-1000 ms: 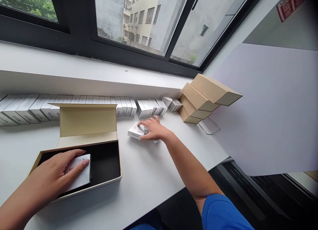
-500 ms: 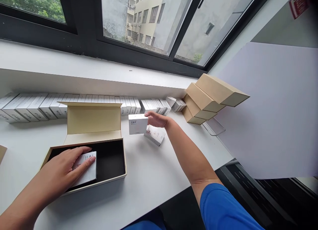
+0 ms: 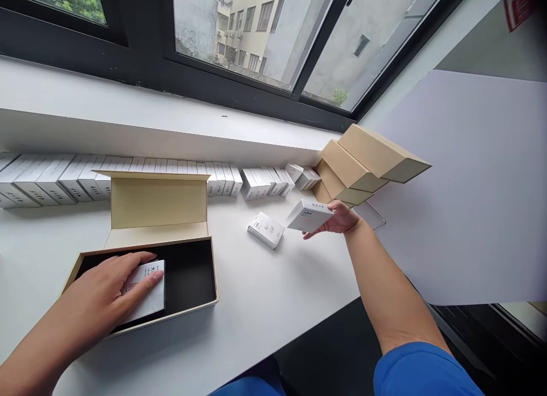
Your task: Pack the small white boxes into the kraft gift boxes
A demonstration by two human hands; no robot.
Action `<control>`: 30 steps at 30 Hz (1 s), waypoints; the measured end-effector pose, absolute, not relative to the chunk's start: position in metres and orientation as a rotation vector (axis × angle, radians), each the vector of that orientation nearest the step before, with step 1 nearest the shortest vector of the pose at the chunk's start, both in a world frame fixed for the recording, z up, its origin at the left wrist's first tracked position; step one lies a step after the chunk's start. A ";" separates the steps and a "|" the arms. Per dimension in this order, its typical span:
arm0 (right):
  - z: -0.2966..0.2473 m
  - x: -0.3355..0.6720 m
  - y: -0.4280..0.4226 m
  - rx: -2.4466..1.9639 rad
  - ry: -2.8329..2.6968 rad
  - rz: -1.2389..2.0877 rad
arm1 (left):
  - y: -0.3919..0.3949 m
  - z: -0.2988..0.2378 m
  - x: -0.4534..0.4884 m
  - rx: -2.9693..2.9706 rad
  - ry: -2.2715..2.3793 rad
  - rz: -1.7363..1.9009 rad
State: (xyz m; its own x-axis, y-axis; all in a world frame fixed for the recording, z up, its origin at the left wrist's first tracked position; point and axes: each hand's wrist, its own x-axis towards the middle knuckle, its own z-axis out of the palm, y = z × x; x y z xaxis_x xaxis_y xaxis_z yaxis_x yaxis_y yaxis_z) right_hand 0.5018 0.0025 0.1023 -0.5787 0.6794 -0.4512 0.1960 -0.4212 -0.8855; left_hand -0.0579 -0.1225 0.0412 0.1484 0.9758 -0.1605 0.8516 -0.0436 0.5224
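My left hand is closed around a small white box with dark print, inside the left part of an open cream box. The cream box has a black inside, and its lid stands up at the back. Over the table to the right, my right hand grips another small white box, held tilted above the surface. Just left of that one, a third white box lies flat on the table. My right fingers are partly hidden behind the box they hold.
A long row of white boxes stands along the back wall, with a shorter group to its right. Tan boxes are stacked at the back right, near a wire stand. The white table ends in front of me.
My right hand has carried its white box to the right, past the box lying on the table, and turned it. My left hand has stayed in the cream box.
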 end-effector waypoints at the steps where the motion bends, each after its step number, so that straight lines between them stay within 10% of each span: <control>1: 0.104 0.500 0.001 -1.330 -1.471 2.050 | -0.122 0.042 -0.057 1.928 1.743 0.327; 9: 0.137 0.417 0.032 -1.987 -1.770 1.978 | -0.120 0.042 -0.058 1.932 1.773 0.336; 19: 0.121 0.356 0.033 -2.350 -2.029 0.741 | -0.123 0.049 -0.054 1.923 1.775 0.333; 30: 0.091 0.341 -0.017 -2.153 -2.260 0.835 | -0.122 0.054 -0.051 1.944 1.750 0.258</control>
State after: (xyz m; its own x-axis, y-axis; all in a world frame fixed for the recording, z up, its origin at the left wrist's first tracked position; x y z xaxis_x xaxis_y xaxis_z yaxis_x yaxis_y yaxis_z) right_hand 0.3412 -0.0168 0.0912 -0.1095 0.9072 -0.4063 0.9534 -0.0197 -0.3011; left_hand -0.0509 -0.1223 0.0536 0.1525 0.9697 -0.1907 0.8734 -0.0419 0.4853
